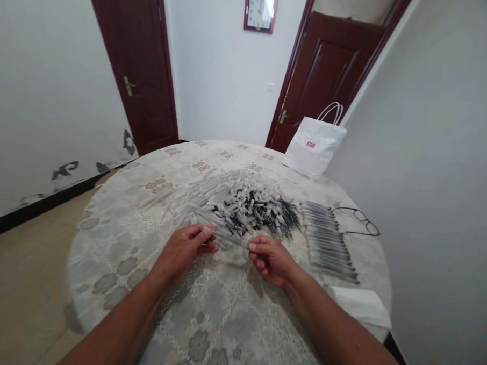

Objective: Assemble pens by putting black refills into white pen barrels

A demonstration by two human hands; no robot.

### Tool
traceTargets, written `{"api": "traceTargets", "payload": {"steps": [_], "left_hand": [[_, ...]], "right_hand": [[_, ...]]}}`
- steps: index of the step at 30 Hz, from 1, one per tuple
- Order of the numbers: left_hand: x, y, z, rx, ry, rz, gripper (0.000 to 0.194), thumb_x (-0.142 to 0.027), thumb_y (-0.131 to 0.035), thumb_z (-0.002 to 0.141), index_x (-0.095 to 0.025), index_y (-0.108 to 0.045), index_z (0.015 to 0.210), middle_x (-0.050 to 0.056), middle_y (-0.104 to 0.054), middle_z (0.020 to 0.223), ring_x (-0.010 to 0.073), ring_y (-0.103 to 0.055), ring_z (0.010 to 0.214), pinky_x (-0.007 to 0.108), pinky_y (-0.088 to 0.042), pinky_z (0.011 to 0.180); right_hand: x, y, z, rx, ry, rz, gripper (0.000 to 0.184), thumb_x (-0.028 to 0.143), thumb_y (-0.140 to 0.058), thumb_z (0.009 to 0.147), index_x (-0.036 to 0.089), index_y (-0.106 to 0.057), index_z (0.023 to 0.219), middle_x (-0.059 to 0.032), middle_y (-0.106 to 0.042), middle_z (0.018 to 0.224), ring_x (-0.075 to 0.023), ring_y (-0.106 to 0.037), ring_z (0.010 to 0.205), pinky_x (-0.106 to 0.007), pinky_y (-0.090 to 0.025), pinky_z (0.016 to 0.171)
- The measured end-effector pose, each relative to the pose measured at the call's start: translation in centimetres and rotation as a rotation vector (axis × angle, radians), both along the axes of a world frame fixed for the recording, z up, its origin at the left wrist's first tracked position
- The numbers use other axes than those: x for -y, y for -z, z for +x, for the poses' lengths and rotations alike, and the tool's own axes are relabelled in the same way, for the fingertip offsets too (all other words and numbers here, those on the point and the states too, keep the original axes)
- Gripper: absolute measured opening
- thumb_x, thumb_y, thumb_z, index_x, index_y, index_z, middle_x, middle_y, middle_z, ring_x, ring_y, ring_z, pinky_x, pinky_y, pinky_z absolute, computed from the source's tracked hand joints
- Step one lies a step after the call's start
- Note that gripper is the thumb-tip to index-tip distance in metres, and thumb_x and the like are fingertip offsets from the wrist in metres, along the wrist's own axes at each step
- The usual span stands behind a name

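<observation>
A big heap of clear pen barrels, caps and black refills [242, 206] lies in the middle of a round table covered with a patterned lace cloth [217, 321]. My left hand [186, 250] is closed in a pinch on one end of a thin clear pen barrel [227, 240] at the heap's near edge. My right hand [270, 259] pinches the barrel's other end, fingers curled. To the right, a neat row of assembled pens [330, 240] lies side by side.
A pair of glasses [358, 220] lies beyond the pen row near the right wall. A white paper bag [315, 145] leans at the table's far right. Folded white cloth [361, 306] sits at the right edge. Two dark doors stand behind.
</observation>
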State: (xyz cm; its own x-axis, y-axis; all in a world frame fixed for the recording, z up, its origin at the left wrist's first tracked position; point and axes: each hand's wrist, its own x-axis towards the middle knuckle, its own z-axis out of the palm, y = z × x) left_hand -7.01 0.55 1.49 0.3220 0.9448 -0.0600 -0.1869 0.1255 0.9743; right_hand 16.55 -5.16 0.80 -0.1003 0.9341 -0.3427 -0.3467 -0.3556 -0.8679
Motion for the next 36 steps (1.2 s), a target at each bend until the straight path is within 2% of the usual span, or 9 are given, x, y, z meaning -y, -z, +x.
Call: {"api": "traceTargets", "payload": {"steps": [5,9,13,16,21,23,26,31,36], "left_hand": [[-0.3,-0.1,-0.2,-0.044,0.011,0.029,0.036,-0.045,-0.076,0.078,-0.015,-0.073,0.097,0.005,-0.069,0.086,0.0210,-0.070,0.077,0.039,-0.059,0.081],[-0.2,0.0,-0.3,-0.064,-0.018,0.043,0.039,-0.046,-0.074,0.079,-0.015,-0.073,0.103,0.006,-0.072,0.091,0.0231,-0.072,0.080,0.040,-0.059,0.084],[0.2,-0.3,0.0,-0.146,-0.022,0.087,0.042,-0.047,-0.072,0.080,-0.016,-0.072,0.109,0.007,-0.075,0.089,0.0237,-0.073,0.082,0.039,-0.059,0.084],[0.9,-1.0,0.5,-0.280,0.060,0.169,0.042,-0.048,-0.071,0.081,-0.016,-0.072,0.108,0.007,-0.076,0.085,0.0238,-0.073,0.081,0.036,-0.058,0.080],[2.1,-2.1,0.8,-0.435,0.155,0.336,0.037,-0.048,-0.064,0.086,-0.018,-0.071,0.106,0.005,-0.076,0.085,0.0222,-0.072,0.080,0.032,-0.057,0.076],[2.4,-2.4,0.1,-0.537,0.107,0.402,0.036,-0.049,-0.062,0.088,-0.021,-0.071,0.108,0.005,-0.076,0.092,0.0215,-0.072,0.082,0.031,-0.057,0.077],[2.7,-2.1,-2.0,-0.720,-0.033,0.509,0.037,-0.053,-0.059,0.087,-0.023,-0.071,0.105,0.004,-0.077,0.095,0.0213,-0.072,0.082,0.029,-0.057,0.076],[2.6,0.1,-5.7,-0.912,-0.202,0.651,0.039,-0.058,-0.059,0.083,-0.025,-0.073,0.099,0.005,-0.076,0.100,0.0225,-0.072,0.085,0.028,-0.056,0.076],[2.5,1.8,-6.9,-0.994,-0.160,0.601,0.038,-0.055,-0.058,0.084,-0.024,-0.073,0.099,0.006,-0.076,0.095,0.0229,-0.072,0.079,0.029,-0.057,0.072]], "right_hand": [[-0.3,-0.4,0.3,-0.074,-0.059,-0.063,0.039,0.034,-0.082,0.059,0.019,-0.049,0.073,0.0060,-0.058,0.055,-0.0032,-0.038,0.035,-0.015,-0.019,0.031],[-0.2,-0.6,0.5,0.041,-0.098,-0.018,0.034,0.039,-0.076,0.069,0.020,-0.051,0.080,0.0072,-0.057,0.057,-0.0041,-0.038,0.035,-0.016,-0.023,0.034],[0.3,-1.4,0.7,0.551,-0.060,0.382,0.017,0.036,-0.066,0.085,0.019,-0.061,0.085,0.0016,-0.064,0.071,-0.0109,-0.057,0.057,-0.023,-0.043,0.054],[1.0,-2.4,0.1,0.972,-0.029,0.770,0.008,0.026,-0.063,0.091,0.020,-0.068,0.093,-0.0025,-0.069,0.089,-0.0156,-0.062,0.085,-0.029,-0.045,0.079],[1.9,-4.3,0.3,1.309,-0.129,0.994,0.009,0.022,-0.061,0.095,0.019,-0.067,0.101,-0.0059,-0.068,0.095,-0.0185,-0.058,0.093,-0.031,-0.043,0.087],[1.8,-5.2,2.6,1.434,-0.104,0.971,0.009,0.022,-0.060,0.095,0.019,-0.067,0.100,-0.0067,-0.067,0.097,-0.0194,-0.057,0.095,-0.032,-0.043,0.089],[1.1,-6.3,8.9,1.676,0.020,0.785,0.011,0.023,-0.061,0.094,0.019,-0.070,0.098,-0.0074,-0.065,0.096,-0.0205,-0.056,0.096,-0.032,-0.042,0.090],[0.0,-6.3,19.9,2.078,0.159,0.226,0.019,0.026,-0.059,0.094,0.020,-0.074,0.104,-0.0098,-0.066,0.103,-0.0221,-0.056,0.104,-0.031,-0.038,0.094],[-0.5,-4.5,23.5,2.098,0.146,0.101,0.019,0.025,-0.060,0.092,0.021,-0.076,0.102,-0.0112,-0.067,0.107,-0.0238,-0.056,0.108,-0.032,-0.038,0.091]]}}
